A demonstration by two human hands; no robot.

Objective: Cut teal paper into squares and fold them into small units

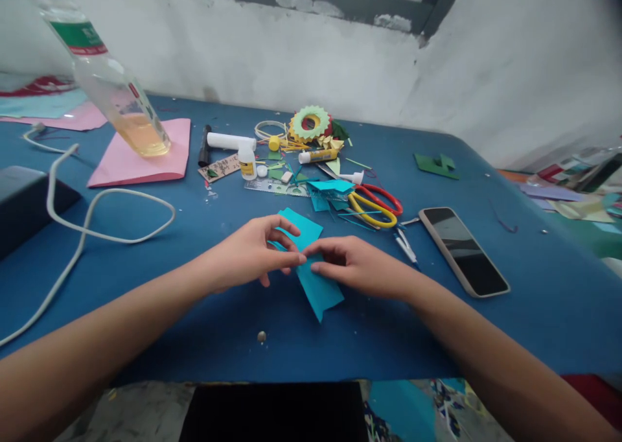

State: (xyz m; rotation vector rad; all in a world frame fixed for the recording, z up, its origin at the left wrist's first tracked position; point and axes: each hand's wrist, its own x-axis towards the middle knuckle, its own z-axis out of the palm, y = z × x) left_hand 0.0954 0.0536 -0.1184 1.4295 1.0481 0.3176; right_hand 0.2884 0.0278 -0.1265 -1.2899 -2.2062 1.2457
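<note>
A turquoise paper strip [319, 291] lies on the blue table in front of me, running from upper left to lower right, with a notched lower end. My left hand [257, 249] is over its left edge, fingers spread and the thumb stretched across the paper. From the other side my right hand [352, 264] rests its bent fingertips on the strip, thumb and forefinger a little apart. The fingertips of both hands nearly meet at the middle of the paper. Neither hand visibly grips it; the underside is hidden.
Yellow-and-red-handled scissors [376, 209], turquoise scraps [330, 189] and a compass [405, 246] lie beyond my hands. A phone [464, 251] is at right. On the left are a bottle [116, 98] on pink paper [177, 147] and a white cable [82, 228]. A glue bottle [247, 162] stands behind.
</note>
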